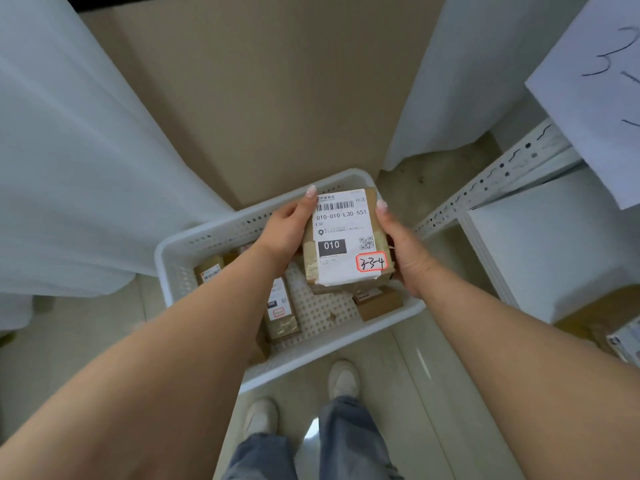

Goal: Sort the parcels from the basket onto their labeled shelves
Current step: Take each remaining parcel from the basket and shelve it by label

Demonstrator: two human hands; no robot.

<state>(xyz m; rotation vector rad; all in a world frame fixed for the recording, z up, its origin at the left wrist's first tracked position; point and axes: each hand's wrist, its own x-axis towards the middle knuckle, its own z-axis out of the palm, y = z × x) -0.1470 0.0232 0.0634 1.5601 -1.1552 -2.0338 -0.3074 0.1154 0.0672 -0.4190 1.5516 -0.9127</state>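
1. Head view: held one parcel (346, 237) above basket (207, 233), left hand (287, 230) and right hand (405, 251) curled round its sides; label marked 3-3-4.
2. Left in basket: several parcels (280, 311).
3. Shelf (502, 168) at right, one parcel there (602, 313). Judged midway, maybe less.

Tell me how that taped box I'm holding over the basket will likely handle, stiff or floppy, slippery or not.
The taped box looks like cardboard with square edges, so probably stiff. Its glossy tape could be a bit slippery, though the left hand and right hand clamp opposite sides. It seems fairly light, since fingers alone hold it above the basket.
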